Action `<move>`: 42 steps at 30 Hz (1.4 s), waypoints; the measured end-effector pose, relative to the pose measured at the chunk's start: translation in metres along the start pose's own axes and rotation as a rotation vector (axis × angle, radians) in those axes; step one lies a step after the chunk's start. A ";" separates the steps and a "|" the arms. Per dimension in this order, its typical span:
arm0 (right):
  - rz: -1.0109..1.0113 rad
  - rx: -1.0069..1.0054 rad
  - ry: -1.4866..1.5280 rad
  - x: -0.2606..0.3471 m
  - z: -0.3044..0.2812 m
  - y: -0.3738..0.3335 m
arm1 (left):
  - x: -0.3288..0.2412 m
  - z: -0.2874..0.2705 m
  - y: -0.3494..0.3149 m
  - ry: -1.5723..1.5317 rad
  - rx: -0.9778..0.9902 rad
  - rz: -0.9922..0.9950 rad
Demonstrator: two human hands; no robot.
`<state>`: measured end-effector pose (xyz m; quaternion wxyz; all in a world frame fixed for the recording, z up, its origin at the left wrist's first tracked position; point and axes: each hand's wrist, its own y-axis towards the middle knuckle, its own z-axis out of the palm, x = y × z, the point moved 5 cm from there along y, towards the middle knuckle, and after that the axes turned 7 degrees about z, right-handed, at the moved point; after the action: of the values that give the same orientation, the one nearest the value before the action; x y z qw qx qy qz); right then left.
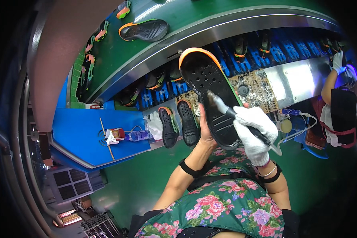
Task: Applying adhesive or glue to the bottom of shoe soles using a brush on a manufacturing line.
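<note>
With 12 o'clock at the top of the view, the sole is held up in front of the wearer's body. It lies at 12 o'clock from the left hand and at 10 o'clock from the right hand.

The hands are both grasping. The bare left one is spread partly open around the sole, thumb side along its left edge and fingertips showing past its right edge; the rest of its grip is hidden behind. The right one, in a white glove, is closed around the dark handle of a brush, whose pale bristles appear to rest on the sole.

The sole's orange-rimmed end points to 11 o'clock and its other end to 5, so its long axis leans a little left of upright. The face with round holes and bars is toward the camera. The brush's bristles point to 10 o'clock.

At 8 o'clock from the sole, two more soles stand side by side near the left hand, next to a spare glove and a bottle by the blue tabletop. A dark disc sits between 2 and 3 o'clock. Well apart, at 2 o'clock, is a co-worker's gloved hand.
</note>
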<state>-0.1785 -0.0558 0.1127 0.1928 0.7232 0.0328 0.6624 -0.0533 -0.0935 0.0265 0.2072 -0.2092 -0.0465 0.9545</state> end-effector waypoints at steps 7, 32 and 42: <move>-0.122 0.268 -0.013 0.012 0.006 -0.002 | -0.011 0.013 0.007 -0.199 0.181 -0.041; -0.184 0.335 -0.122 0.001 -0.005 -0.018 | -0.029 0.014 0.027 -0.230 0.216 0.115; -0.173 0.555 -0.010 -0.004 -0.004 -0.019 | -0.034 0.008 0.016 0.015 0.264 -0.018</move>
<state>-0.1793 -0.0384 0.1029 0.0434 0.7461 0.2735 0.6056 -0.0345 -0.1220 0.0443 0.2421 -0.1866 0.0794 0.9488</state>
